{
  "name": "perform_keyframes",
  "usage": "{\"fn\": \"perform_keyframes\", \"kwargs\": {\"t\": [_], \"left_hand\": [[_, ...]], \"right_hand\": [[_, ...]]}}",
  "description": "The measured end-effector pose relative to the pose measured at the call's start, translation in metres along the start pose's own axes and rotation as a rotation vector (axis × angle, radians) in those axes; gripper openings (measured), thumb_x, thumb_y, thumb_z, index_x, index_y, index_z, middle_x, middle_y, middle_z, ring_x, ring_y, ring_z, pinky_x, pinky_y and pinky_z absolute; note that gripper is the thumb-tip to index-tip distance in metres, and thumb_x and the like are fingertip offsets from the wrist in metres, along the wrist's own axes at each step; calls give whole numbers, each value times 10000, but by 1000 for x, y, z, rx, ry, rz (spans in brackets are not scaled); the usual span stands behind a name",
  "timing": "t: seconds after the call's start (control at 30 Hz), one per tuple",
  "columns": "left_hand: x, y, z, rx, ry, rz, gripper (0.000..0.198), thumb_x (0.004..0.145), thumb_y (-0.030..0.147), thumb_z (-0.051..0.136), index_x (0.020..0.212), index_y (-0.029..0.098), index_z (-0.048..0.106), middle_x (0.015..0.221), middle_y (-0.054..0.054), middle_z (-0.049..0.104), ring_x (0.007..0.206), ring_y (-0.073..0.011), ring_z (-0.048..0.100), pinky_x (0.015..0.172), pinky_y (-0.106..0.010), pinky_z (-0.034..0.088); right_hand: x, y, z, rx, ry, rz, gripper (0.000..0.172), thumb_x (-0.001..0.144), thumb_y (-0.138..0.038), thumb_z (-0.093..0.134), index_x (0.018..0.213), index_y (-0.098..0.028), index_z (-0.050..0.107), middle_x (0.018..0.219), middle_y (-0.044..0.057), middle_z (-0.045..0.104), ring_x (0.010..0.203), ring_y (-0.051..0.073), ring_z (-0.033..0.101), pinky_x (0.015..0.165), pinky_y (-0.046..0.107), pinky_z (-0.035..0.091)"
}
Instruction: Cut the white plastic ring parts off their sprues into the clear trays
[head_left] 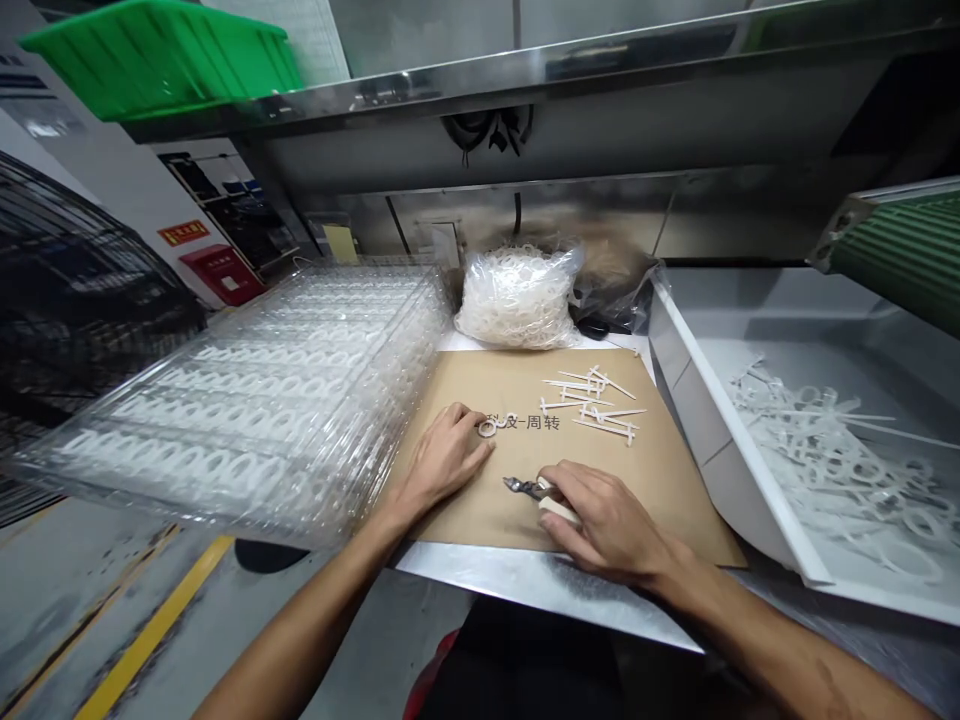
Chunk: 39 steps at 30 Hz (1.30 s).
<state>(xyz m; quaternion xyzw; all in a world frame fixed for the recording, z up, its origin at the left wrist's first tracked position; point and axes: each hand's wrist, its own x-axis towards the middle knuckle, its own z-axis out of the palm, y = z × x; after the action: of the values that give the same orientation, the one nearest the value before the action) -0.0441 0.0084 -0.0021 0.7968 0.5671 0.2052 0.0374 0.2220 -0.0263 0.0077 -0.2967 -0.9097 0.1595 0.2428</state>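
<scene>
You are working at a steel worktop (547, 590), with a grey floor (67, 620) and its yellow line (150, 625) showing down on your left. A steel shelf (540, 75) runs above the far side, and a green plastic crate (157, 70) sits at its left end. To your right stands a large white bin (720, 450), tilted toward you and heaped with white plastic runners (832, 460) and rings. To your left lies a stack of clear plastic trays (240, 400), their rows filled with white rings. A clear bag of white rings (517, 298) sits at the back of the worktop, beside a dark plastic bag (611, 285).

In front of you lies a sheet of brown kraft paper (517, 470) printed with dark Chinese characters. A loose group of thin white plastic pieces (592, 405) lies on its far right part.

Your right hand (607, 520) rests on the paper, its fingers (592, 510) closed around the pale handles of a pair of side cutters (525, 488), with the dark metal jaws pointing left. Your left hand (442, 460) lies just beside them, its fingers (469, 425) touching a small white plastic ring (487, 428). You cannot tell from this view whether they are gripping it.
</scene>
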Motion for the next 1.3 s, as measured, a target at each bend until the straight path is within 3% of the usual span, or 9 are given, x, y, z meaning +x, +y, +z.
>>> {"fn": "perform_keyframes", "kwargs": {"t": [0.13, 0.33, 0.57, 0.83, 1.0, 1.3], "left_hand": [[2, -2, 6, -113, 22, -17, 166, 947, 318, 559, 1036, 206, 641, 1006, -61, 616, 972, -222, 600, 898, -366, 493], [-2, 10, 7, -71, 22, 14, 238, 930, 337, 581, 1126, 205, 612, 1044, -73, 609, 1004, -240, 585, 905, -380, 495], [-1, 11, 10, -118, 43, 9, 169, 955, 317, 545, 1049, 205, 630, 990, -56, 599, 957, -213, 593, 886, -352, 499], [-2, 17, 9, -81, 39, 19, 246, 939, 393, 568, 1068, 199, 646, 1001, -67, 598, 962, -228, 580, 892, -375, 493], [-1, 16, 9, -113, 20, 17, 149, 948, 284, 544, 1031, 206, 640, 990, -57, 605, 953, -218, 585, 879, -360, 491], [-6, 17, 6, -140, 73, 88, 125, 974, 248, 508, 999, 198, 620, 970, -60, 623, 898, -197, 605, 840, -342, 494]], "right_hand": [[1, -3, -5, 161, 26, 161, 195, 990, -306, 458, 1103, -175, 546, 902, 68, 639, 777, 203, 593, 725, 324, 459], [1, -10, -12, 359, 24, 312, 167, 1001, -301, 469, 1088, -201, 571, 915, 31, 642, 812, 187, 593, 758, 316, 435], [0, -10, -15, 421, -19, 362, 189, 1009, -327, 450, 1049, -194, 578, 857, 19, 602, 767, 178, 553, 732, 311, 425], [3, -15, -18, 495, -41, 347, 163, 1007, -311, 453, 1018, -201, 573, 860, 18, 611, 770, 175, 560, 727, 301, 429], [1, -15, -20, 503, -48, 355, 158, 1013, -307, 452, 1019, -203, 570, 863, 10, 601, 770, 166, 554, 734, 295, 419], [2, -13, -20, 484, -15, 356, 181, 1018, -324, 444, 1012, -199, 575, 850, 11, 600, 753, 165, 549, 725, 296, 423]]}}
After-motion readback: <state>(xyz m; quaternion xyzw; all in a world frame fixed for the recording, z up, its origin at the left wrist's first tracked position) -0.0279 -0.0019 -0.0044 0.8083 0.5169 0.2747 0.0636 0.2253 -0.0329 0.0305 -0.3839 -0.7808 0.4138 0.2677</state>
